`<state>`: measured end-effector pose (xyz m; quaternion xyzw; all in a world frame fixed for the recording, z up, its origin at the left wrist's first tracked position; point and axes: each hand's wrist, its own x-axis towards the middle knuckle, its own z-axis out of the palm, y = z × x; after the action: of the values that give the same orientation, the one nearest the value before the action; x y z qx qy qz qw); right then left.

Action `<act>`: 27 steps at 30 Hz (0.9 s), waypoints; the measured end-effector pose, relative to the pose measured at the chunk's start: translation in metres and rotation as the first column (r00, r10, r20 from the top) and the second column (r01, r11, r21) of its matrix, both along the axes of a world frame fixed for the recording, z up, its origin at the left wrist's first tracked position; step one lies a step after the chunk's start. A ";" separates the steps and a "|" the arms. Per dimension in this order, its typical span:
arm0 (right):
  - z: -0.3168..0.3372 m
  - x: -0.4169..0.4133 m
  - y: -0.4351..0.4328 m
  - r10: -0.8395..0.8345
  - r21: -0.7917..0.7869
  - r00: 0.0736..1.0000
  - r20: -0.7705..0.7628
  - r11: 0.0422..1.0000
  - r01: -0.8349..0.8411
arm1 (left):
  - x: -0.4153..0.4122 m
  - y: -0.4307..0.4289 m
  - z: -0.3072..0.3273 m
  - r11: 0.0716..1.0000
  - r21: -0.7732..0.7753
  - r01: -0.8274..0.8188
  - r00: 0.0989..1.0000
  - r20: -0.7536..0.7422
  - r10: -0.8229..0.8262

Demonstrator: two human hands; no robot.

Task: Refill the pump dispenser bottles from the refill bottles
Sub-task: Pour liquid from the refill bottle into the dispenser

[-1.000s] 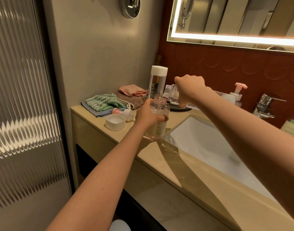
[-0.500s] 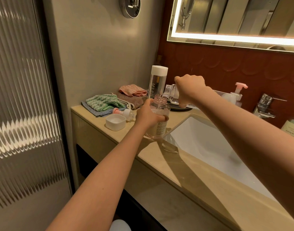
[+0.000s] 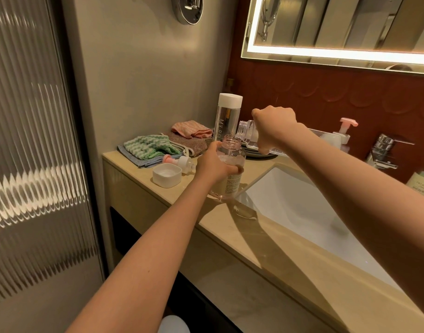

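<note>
We're gripping the uncapped dispenser bottle [image 3: 231,156] mid-body with our left hand [image 3: 214,168] on the counter [image 3: 143,186] by the sink [image 3: 290,203], right hand [image 3: 274,126] curling round the tipped refill bottle [image 3: 246,132], spout seemingly over its neck; probably light, slick plastic, so holding mid-body.

A bathroom: a white sink [image 3: 300,212] sunk into a beige stone table [image 3: 266,248], a chrome tap [image 3: 384,150], a lit mirror [image 3: 338,27], folded towels [image 3: 148,147] and a ribbed glass door [image 3: 33,140].
</note>
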<state>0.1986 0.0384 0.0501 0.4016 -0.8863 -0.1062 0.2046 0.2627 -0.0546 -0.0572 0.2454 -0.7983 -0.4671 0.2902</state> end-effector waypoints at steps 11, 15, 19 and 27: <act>0.001 0.000 -0.001 -0.008 0.022 1.000 -0.008 1.000 0.008 | -0.001 -0.001 -0.001 1.000 0.006 0.005 1.000 -0.004 -0.005; 0.000 -0.002 -0.002 -0.008 0.024 1.000 -0.011 1.000 0.008 | -0.001 -0.001 -0.001 1.000 0.004 0.002 1.000 0.001 -0.002; 0.000 -0.002 -0.003 -0.003 0.019 1.000 -0.008 1.000 0.003 | -0.001 -0.001 -0.001 1.000 -0.003 -0.003 1.000 0.005 0.003; 0.000 -0.003 -0.002 -0.003 0.020 1.000 -0.011 1.000 0.003 | -0.001 0.000 -0.001 1.000 0.002 -0.003 1.000 0.001 0.003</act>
<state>0.1960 0.0365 0.0505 0.4016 -0.8847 -0.1175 0.2055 0.2617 -0.0547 -0.0580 0.2471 -0.7976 -0.4675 0.2901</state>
